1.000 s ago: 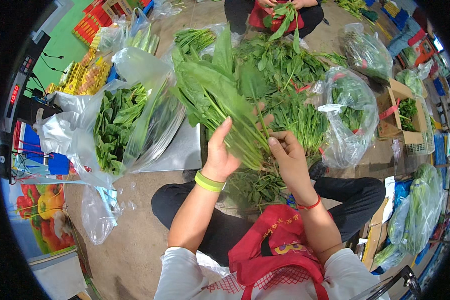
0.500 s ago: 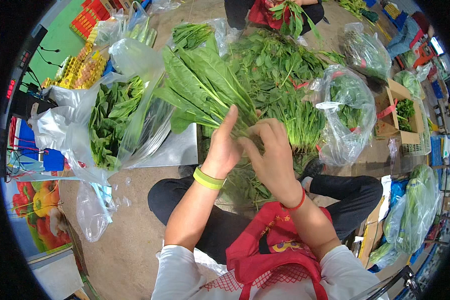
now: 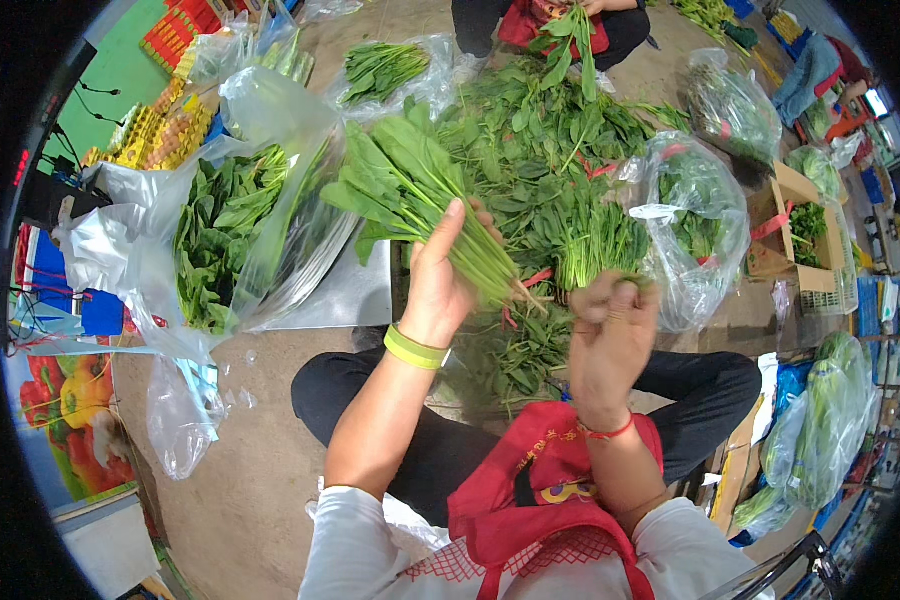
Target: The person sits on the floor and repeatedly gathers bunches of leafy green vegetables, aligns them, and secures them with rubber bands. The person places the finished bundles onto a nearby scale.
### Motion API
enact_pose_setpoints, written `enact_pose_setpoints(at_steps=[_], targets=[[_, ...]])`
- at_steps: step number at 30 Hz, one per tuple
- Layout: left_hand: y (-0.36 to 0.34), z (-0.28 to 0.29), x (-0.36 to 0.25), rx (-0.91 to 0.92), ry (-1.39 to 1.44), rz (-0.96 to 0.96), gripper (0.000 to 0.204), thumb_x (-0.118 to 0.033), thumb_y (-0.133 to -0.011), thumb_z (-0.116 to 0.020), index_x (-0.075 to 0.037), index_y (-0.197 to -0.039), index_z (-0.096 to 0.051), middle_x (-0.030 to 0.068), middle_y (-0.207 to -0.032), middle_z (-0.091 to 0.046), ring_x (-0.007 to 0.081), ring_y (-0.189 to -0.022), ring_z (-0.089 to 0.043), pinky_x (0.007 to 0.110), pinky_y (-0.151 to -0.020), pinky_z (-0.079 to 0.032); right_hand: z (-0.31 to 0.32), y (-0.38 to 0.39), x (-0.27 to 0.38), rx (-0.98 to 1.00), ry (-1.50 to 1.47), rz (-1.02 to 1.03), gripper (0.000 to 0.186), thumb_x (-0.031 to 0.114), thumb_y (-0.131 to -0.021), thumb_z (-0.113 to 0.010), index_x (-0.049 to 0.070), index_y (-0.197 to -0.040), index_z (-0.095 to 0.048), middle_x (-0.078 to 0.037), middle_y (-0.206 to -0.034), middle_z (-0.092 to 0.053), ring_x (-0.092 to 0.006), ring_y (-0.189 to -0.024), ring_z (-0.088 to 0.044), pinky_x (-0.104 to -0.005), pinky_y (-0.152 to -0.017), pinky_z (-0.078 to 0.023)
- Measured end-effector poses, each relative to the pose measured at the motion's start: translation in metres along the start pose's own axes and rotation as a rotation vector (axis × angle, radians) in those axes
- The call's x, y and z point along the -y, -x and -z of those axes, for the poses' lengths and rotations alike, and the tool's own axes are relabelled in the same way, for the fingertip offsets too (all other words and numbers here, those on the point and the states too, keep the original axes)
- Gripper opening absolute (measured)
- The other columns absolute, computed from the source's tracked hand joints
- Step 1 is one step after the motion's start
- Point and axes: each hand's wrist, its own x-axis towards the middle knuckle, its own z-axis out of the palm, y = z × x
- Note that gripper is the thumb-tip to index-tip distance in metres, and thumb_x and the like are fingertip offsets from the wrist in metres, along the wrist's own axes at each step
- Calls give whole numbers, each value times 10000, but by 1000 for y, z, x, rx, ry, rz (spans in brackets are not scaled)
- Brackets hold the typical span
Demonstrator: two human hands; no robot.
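My left hand [image 3: 440, 285] grips a bunch of spinach [image 3: 415, 185], fingers wrapped round its stems. Its broad leaves point to the far left, while the pale root ends slant down to the right. My right hand [image 3: 610, 345] is apart from the bunch, over the near side of the greens. Its fingers are curled together and slightly blurred; what they pinch, if anything, is too small to make out. Beyond both hands spreads a large heap of loose leafy greens [image 3: 545, 130] with some red ties among it.
At left, an open clear bag [image 3: 255, 290] of spinach lies on a metal surface [image 3: 345, 300]. Another clear bag [image 3: 695, 290] of greens sits right of the heap, near a cardboard box [image 3: 820, 275]. Across the heap a person [image 3: 570, 30] holds greens. My crossed legs [image 3: 695, 395] are nearest.
My right hand has come away from the bunch and moved right and nearer, its fingers curling in. The bunch, still in my left hand, has turned so its root ends show.
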Motion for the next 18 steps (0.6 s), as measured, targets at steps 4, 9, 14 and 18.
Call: enact_pose_setpoints(at_steps=[4, 9, 14, 18], targets=[[3, -6, -6, 78, -15, 56, 382, -266, -1020, -627, 9, -1284, -603, 86, -1031, -678, 196, -935, -662, 340, -861, -563, 27, -36, 11, 202, 543, 128, 270, 165, -1038, -596, 16, -1235, -487, -139, -1100, -590, -210, -1008, -582, -340, -867, -499], [12, -16, 2, 139, -243, 17, 402, -171, -965, -667, -73, -1343, -569, 63, -1268, -654, 203, -997, -668, 373, -811, -599, 28, -50, 1, 393, 1073, 96, 723, 254, -950, -729, -52, -1490, -359, -222, -1445, -465, -302, -1310, -500, -398, -1036, -458], [13, -5, 34, 92, -609, -80, 398, -135, -948, -698, 8, -1312, -623, 77, -1228, -673, 153, -1085, -620, 312, -974, -494, 21, -17, -29, 598, 1214, 23, 982, 148, -829, -813, -35, -1563, -188, -224, -1469, -454, -270, -1298, -518, -404, -1068, -457], [12, 0, 34, 273, -1110, -66, 558, -145, -935, -718, 34, -1417, -501, 108, -1360, -599, 181, -1200, -575, 341, -1063, -444, 32, -17, -51, 449, 985, -221, 954, 83, -845, -752, -51, -1571, -147, -205, -1338, -575, -260, -1221, -576, -379, -1039, -468]])
